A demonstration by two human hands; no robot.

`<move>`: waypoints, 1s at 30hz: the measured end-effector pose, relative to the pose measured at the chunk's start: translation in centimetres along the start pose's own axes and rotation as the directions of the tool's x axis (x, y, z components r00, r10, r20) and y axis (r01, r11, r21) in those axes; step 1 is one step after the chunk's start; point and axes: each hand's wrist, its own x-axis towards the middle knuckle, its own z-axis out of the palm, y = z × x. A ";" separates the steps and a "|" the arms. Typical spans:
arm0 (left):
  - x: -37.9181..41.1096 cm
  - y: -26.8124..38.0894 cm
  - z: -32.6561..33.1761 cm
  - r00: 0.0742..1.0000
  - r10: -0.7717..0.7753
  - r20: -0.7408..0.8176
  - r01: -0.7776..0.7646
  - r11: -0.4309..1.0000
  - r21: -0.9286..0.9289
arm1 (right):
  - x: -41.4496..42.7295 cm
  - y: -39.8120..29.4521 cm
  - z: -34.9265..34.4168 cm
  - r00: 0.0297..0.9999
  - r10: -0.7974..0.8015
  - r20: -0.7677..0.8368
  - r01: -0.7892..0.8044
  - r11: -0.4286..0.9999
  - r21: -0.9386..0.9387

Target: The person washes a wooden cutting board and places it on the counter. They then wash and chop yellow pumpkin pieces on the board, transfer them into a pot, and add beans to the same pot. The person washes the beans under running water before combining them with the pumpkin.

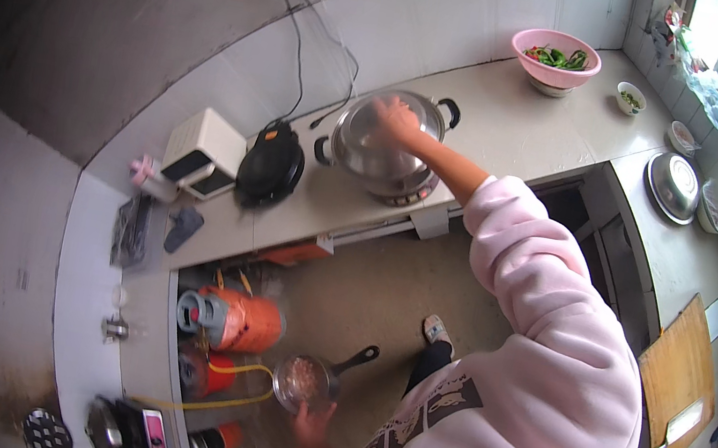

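My right hand (396,120) reaches over a wide steel pot (378,174) with black side handles. It is blurred, and its fingers close at the top of the pot's lid (424,112), where the knob is hidden. The pot stands on an electric cooker (406,196) on the counter. Lower down, my left hand (315,424) grips the rim of a small pan (331,390) with a black handle (357,360). Pinkish chopped food (302,380), perhaps meat, lies in the pan, which is held above the floor.
A black electric griddle (271,166) and a white box-shaped appliance (206,152) stand left of the pot. Green peppers (558,58) fill a pink basin (528,42) at the back. An orange gas cylinder (249,324) with a yellow hose (229,406) stands below. A cutting board (679,377) bears a cleaver (681,424).
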 end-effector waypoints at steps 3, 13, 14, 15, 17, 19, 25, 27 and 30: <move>5.2 1.6 1.8 0.998 -0.015 0.060 0.013 0.999 0.037 | 4.5 0.8 2.8 0.975 -0.018 0.221 0.024 0.999 -0.027; 16.2 4.4 4.5 0.899 -0.212 0.383 -0.019 0.854 0.519 | 1.6 6.7 -9.8 0.974 0.049 -0.223 -0.016 0.989 0.146; 16.5 4.0 5.7 0.899 -0.207 0.386 -0.009 0.873 0.488 | -0.2 8.9 -12.7 0.963 0.144 -0.230 -0.103 0.978 0.182; 16.0 4.8 9.7 0.894 -0.208 0.398 0.000 0.887 0.463 | -2.1 12.5 -14.8 0.941 0.260 -0.215 -0.232 0.962 0.148; 13.5 7.6 17.8 0.887 -0.416 0.200 0.443 0.888 -0.120 | -5.7 18.6 -17.6 0.848 0.508 -0.147 -0.505 0.861 0.061; 13.4 7.0 19.8 0.904 -0.370 0.214 0.372 0.928 0.035 | -9.8 27.3 -17.0 0.797 0.559 -0.228 -0.572 0.820 0.008; 10.2 4.2 26.1 0.940 -0.274 0.201 0.279 0.960 0.004 | -17.2 42.7 -13.2 0.582 0.768 -0.269 -0.813 0.560 -0.160; 8.6 3.6 28.2 0.958 -0.249 0.145 0.265 0.958 -0.108 | -18.1 45.5 -12.0 0.640 0.705 -0.307 -0.767 0.608 -0.203; 7.3 2.6 31.3 0.967 -0.237 0.091 0.247 0.961 -0.120 | -19.4 50.0 -11.2 0.636 0.749 -0.183 -0.771 0.615 -0.164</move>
